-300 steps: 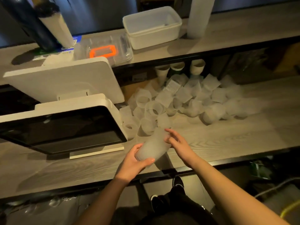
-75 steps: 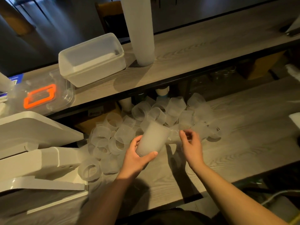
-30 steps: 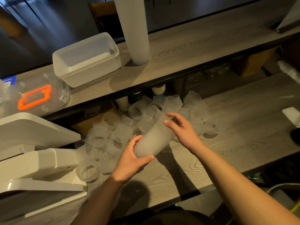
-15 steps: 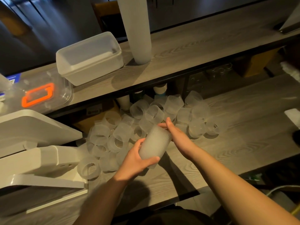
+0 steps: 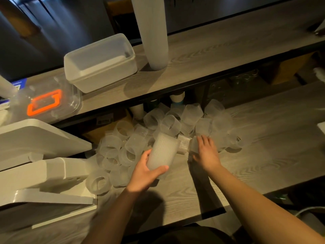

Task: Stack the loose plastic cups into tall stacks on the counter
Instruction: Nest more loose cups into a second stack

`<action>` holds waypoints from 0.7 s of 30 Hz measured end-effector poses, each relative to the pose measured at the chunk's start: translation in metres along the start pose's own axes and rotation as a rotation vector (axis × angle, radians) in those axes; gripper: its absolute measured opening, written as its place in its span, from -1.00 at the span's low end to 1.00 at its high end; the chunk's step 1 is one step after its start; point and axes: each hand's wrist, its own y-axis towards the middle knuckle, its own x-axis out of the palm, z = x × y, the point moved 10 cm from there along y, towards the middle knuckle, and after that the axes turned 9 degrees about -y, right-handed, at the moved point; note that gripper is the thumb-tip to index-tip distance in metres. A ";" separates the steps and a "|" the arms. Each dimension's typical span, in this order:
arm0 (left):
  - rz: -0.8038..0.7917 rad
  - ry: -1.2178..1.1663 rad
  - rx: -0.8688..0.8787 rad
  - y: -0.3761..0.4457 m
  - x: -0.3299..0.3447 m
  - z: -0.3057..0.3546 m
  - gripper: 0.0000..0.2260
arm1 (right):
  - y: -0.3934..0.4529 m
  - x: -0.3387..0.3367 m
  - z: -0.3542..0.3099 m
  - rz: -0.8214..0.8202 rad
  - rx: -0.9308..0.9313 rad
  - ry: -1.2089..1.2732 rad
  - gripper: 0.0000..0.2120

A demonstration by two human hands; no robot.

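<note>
Cups nested into a short stack (image 5: 162, 153) sat in our left hand (image 5: 145, 172), fingers and thumb curled round its lower end. We held it tilted above the counter (image 5: 263, 148); its long axis ran from about 7 o'clock near us up toward 1 o'clock, and the open ribbed mouth pointed away toward the pile. Our right hand (image 5: 205, 153) reached out at 3 o'clock of the stack, fingers spread and only loosely bent over a loose cup (image 5: 195, 146) lying on the counter. We could not tell whether it had taken hold yet or merely touched it.

Beyond both hands, from 10 to 2 o'clock, lay the pile of loose cups (image 5: 168, 125), tipped on their sides with mouths facing many ways, some touching the stack's far end. More cups crowded at 9 o'clock against the white machine (image 5: 44, 171), which closed off that side. On the upper shelf (image 5: 228, 55) at 12 o'clock stood a tall finished stack (image 5: 153, 32), upright, with a white tub (image 5: 100, 62) just beside it at 11 o'clock and a clear lidded box with an orange latch (image 5: 44, 102) farther toward 10 o'clock.
</note>
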 end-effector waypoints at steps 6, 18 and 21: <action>-0.028 0.039 0.011 0.006 -0.004 -0.003 -0.12 | -0.004 0.009 -0.010 -0.052 -0.054 -0.094 -0.33; 0.066 -0.096 0.004 0.010 -0.012 -0.002 -0.25 | -0.031 -0.011 0.031 0.126 0.439 1.071 -0.52; 0.054 -0.100 -0.006 0.011 -0.013 -0.007 -0.22 | -0.026 -0.032 0.023 0.168 0.429 1.314 -0.69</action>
